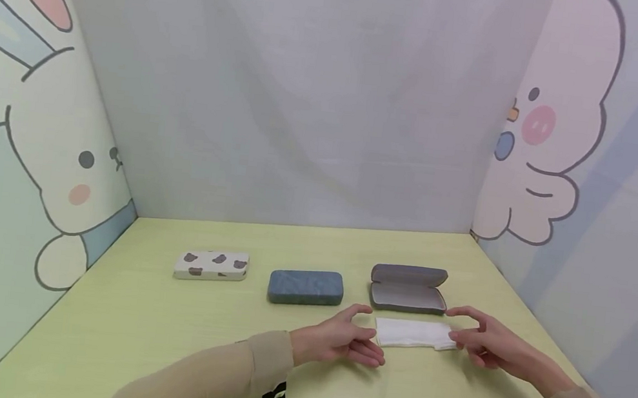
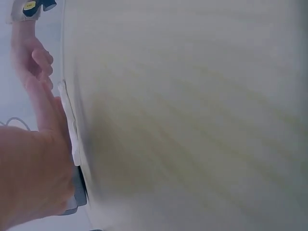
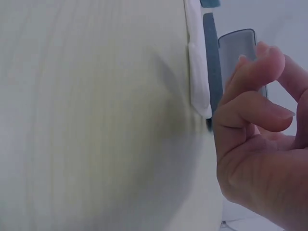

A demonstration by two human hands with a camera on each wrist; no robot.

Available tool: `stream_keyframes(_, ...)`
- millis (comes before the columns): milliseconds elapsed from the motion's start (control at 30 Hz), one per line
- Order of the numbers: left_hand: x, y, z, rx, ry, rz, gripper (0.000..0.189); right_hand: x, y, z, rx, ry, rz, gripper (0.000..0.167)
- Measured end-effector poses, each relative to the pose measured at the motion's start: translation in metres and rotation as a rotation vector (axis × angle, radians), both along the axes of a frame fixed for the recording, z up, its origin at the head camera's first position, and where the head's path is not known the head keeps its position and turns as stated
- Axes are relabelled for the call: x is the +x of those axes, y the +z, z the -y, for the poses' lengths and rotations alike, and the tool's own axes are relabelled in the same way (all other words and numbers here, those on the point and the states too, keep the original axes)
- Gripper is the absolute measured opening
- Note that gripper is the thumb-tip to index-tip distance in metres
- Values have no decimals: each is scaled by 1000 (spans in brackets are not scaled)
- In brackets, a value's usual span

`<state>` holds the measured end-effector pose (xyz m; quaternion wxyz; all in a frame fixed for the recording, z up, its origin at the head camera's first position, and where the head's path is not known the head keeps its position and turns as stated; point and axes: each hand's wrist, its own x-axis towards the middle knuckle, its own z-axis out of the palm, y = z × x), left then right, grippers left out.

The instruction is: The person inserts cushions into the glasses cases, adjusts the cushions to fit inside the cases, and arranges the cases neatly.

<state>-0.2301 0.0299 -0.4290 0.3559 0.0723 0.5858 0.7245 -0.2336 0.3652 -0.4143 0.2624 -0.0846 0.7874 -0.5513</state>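
Note:
A folded white cloth (image 1: 412, 333) lies flat in front of a grey glasses case (image 1: 406, 297), whose lid stands raised over a pale lining. At the cloth's left end is my left hand (image 1: 339, 338), thumb and fingers spread apart. My right hand (image 1: 492, 344) hovers at the other end, fingers loosely bent, one fingertip close to the case's front right corner. In the right wrist view, nothing lies between the fingers (image 3: 260, 113), and the cloth (image 3: 198, 72) shows edge-on beyond them. The left wrist view shows the cloth (image 2: 70, 122) beside my left hand.
A blue glasses case (image 1: 306, 288), closed, lies left of the grey one. Farther left is a white case (image 1: 211, 266) with a dark animal-head print. Walls with cartoon figures enclose the yellow-green table (image 1: 106, 332) at the back and sides.

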Motion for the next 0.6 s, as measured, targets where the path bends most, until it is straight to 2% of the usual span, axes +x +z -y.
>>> stream_keyframes(233,-1,-5,-14,-2,74,39,64,-1,-14,-16,21,14,13,61)
stream_keyframes(367,-2,-7,-19,-23,106,55,62,-2,-17,-18,13,33,25,65)
stream_keyframes(600,-6,-5,-21,-46,107,50,51,-6,-16,-15,-4,66,5,69)
